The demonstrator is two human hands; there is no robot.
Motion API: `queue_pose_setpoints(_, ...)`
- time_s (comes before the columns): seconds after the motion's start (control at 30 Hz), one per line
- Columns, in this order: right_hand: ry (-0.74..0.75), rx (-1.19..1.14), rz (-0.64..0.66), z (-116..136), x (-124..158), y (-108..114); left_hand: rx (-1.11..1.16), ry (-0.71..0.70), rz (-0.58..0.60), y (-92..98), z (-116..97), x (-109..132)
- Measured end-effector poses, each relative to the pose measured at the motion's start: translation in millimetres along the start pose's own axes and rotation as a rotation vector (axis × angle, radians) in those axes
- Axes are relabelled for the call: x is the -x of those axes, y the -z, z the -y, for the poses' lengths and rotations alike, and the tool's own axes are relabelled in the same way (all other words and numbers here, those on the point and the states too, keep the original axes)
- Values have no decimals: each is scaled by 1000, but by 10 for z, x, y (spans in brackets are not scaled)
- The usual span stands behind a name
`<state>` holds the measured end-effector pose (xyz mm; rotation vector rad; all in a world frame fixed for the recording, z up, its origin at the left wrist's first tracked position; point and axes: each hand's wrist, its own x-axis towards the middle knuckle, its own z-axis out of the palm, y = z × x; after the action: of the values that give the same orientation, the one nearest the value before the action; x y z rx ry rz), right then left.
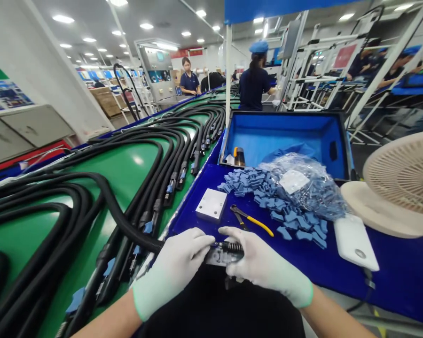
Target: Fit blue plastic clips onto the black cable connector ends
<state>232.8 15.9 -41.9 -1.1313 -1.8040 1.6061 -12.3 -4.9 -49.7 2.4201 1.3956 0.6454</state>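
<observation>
My left hand (pixel 172 272) and my right hand (pixel 264 265), both in white gloves with green cuffs, hold the end of a black corrugated cable (pixel 134 230) between them. A black spring-like sleeve (pixel 231 247) on that cable end lies between my fingertips, above a white printed label (pixel 220 257). Just beyond my right hand lie yellow-handled pliers (pixel 250 219) on the blue mat (pixel 338 267). A white square block (pixel 211 204) sits past my left fingers. Farther off is a heap of small blue parts (pixel 271 199).
Several coiled black cables with blue tags lie on a green table (pixel 123 173) to the left. A clear bag of blue parts (pixel 306 188), an open blue case (pixel 285 136), a white pad (pixel 354 241) and a fan (pixel 400 183) stand right. A co-worker (pixel 254 80) stands beyond.
</observation>
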Motion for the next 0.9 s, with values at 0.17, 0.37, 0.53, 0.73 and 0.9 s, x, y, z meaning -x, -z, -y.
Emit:
queue_pose_setpoints(0.17,40,-231,-354,-87,-54,-70,320,382,-65,62,-163,-243)
queue_pose_setpoints(0.37,-69,-471,-174,-130,-118,-371,516,393,99,70,-236,-392)
queue_pose_setpoints(0.53,-62,-550,-277,-180,-90,-374,423,304,167,107,-203,-356)
queue_pose_setpoints(0.73,-11,-420,-298,-125,0,-299,265,164,241,210,-287,-310)
queue_pose_setpoints(0.9,45,-388,-260,-139,28,-326,151,14,254,129,-286,-218)
